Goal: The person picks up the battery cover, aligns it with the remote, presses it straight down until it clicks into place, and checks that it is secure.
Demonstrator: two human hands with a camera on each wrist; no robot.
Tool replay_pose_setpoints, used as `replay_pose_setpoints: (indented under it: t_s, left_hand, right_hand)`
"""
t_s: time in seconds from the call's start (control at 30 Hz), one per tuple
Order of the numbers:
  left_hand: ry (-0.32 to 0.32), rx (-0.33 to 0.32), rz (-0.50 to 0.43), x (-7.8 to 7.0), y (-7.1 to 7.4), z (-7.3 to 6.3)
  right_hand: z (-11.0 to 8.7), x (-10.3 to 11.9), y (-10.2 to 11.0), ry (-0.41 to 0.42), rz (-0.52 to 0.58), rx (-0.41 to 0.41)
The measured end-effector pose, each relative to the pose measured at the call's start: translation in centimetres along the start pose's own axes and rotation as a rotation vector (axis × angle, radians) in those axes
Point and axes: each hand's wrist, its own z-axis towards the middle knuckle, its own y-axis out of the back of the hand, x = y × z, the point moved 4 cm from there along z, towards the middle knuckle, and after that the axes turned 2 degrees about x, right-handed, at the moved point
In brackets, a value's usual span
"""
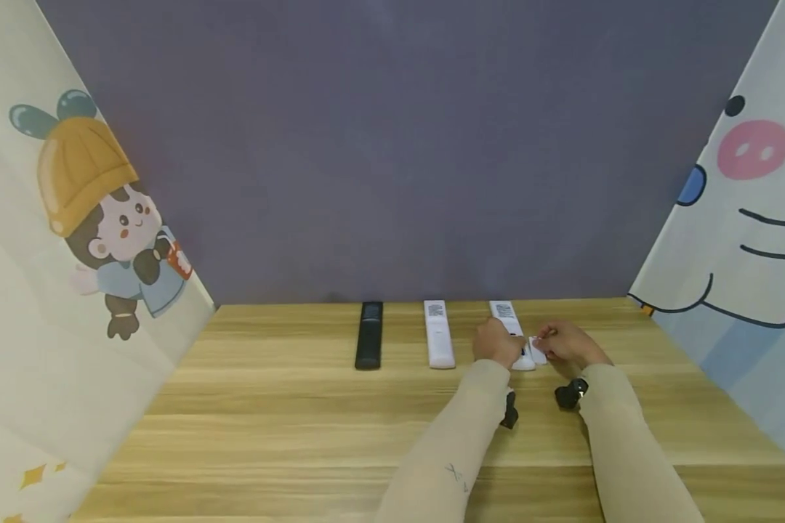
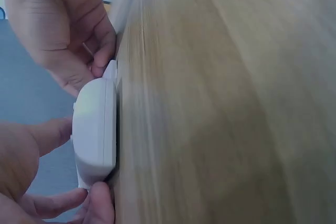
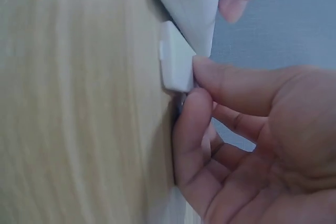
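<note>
A white remote control (image 1: 505, 314) lies on the table, the rightmost in a row. My left hand (image 1: 496, 341) grips its near part; in the left wrist view, the thumb is on the remote's (image 2: 94, 129) upper face and fingers are at its side. Dark spots show on the remote beside this hand. Just right of it is a small white cover (image 1: 538, 351), likely a battery cover. My right hand (image 1: 569, 343) pinches the cover's edge between thumb and forefinger. In the right wrist view the cover (image 3: 178, 61) sits low at the tabletop, close beside the remote.
Left of the hands lie another white remote control (image 1: 439, 338) and a black remote control (image 1: 369, 338). A dark grey panel (image 1: 392, 152) rises behind the wooden table (image 1: 268, 421). Printed cartoon panels (image 1: 52, 305) stand at both sides.
</note>
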Motion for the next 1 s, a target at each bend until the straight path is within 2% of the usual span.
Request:
replay_pose_setpoints:
  t_s: [0.2, 0.37, 0.5, 0.77, 1.0]
  left_hand:
    - [0.032, -0.065, 0.042, -0.6, -0.4, 0.2]
    - [0.032, -0.047, 0.009, -0.4, -0.8, 0.4]
    - [0.056, -0.021, 0.001, -0.2, -1.0, 0.6]
    - [0.073, -0.004, -0.037, -0.5, -0.9, 0.7]
    - [0.050, -0.017, 0.019, -0.4, -1.3, 0.5]
  right_hand:
    - [0.0, -0.2, 0.0, 0.005, 0.030, -0.009]
    - [-0.3, -0.5, -0.1, -0.016, 0.054, -0.013]
    - [-0.5, -0.6, -0.2, -0.048, 0.074, -0.009]
    - [-0.6, -0.5, 0.2, -0.067, 0.077, -0.025]
    - [-0.7, -0.5, 0.1, -0.074, 0.114, -0.041]
